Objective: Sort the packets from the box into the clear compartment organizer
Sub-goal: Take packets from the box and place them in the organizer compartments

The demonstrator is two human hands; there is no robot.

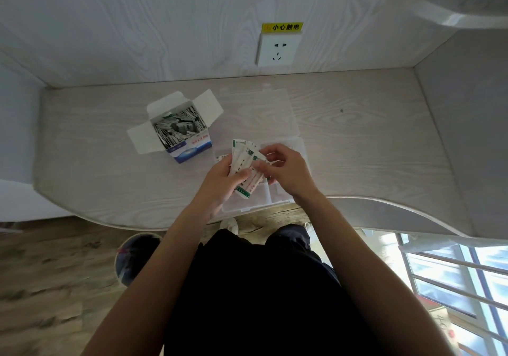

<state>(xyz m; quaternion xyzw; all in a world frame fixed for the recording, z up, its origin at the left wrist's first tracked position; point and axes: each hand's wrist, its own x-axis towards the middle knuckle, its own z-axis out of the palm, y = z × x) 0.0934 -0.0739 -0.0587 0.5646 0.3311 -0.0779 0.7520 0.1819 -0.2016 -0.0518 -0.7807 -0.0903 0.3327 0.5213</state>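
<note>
Both hands hold a fan of packets (pixel 244 163) just above the organizer (pixel 275 193): left hand (pixel 220 179) grips the stack, right hand (pixel 283 168) pinches one, long axis near-to-far. Box (pixel 178 130) is far-left on worktop (pixel 357 135).

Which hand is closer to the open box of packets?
The left hand. It holds a bunch of packets just right of the box; the right hand is farther right, over the organizer.

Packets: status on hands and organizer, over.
Left hand grips a fan of packets; right hand pinches one from it. Both over the open clear organizer. Box open, still full. Nothing in the way.
</note>
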